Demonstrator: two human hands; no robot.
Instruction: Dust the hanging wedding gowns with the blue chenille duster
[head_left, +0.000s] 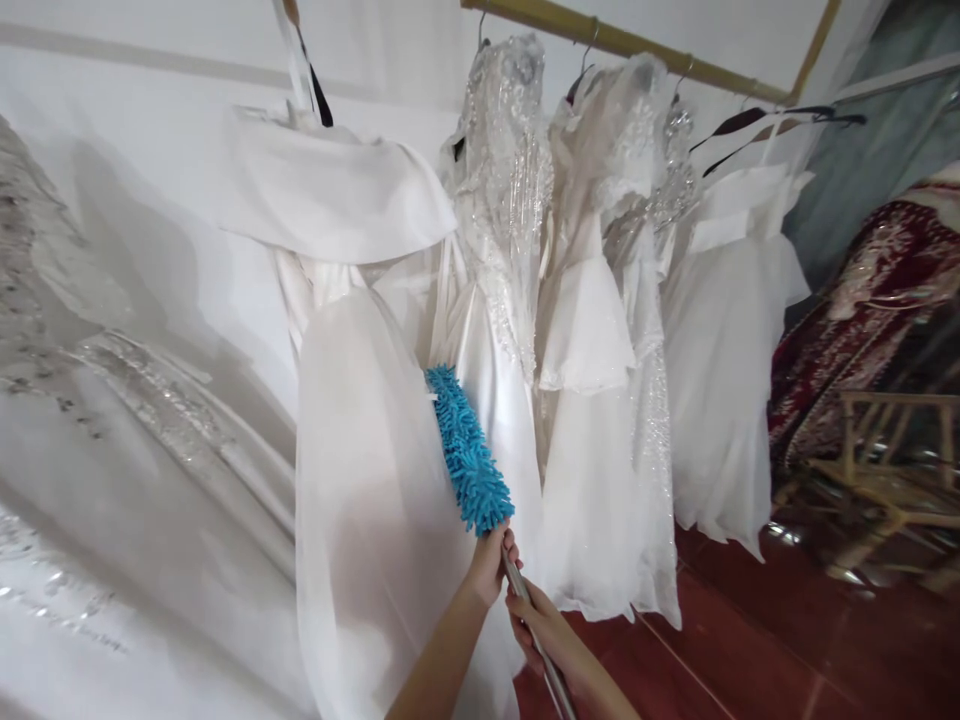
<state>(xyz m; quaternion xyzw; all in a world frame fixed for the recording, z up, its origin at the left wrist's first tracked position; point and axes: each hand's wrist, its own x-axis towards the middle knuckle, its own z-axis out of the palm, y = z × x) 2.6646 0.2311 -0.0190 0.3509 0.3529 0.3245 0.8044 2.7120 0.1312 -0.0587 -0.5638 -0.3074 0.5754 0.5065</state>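
Observation:
A blue microfibre duster (pixel 469 450) with a shaggy chenille head is held out in front of me on a metal pole. My left hand (pixel 491 560) is closed round the pole just below the blue head. Lower down the same pole, my right hand (pixel 544 630) is wrapped round it too. The duster's head lies against or just in front of a plain white off-shoulder dress (pixel 360 430) and a white satin dress with a beaded bodice (pixel 495 330); whether it touches them I cannot tell.
More white dresses (pixel 592 430) hang from a gold rail (pixel 615 38) along the wall. A beaded gown (pixel 150 430) spreads at the left. On the right are a dark red patterned garment (pixel 862 310) and a wooden rack or chair (pixel 892 480) on the red tiled floor (pixel 720 630).

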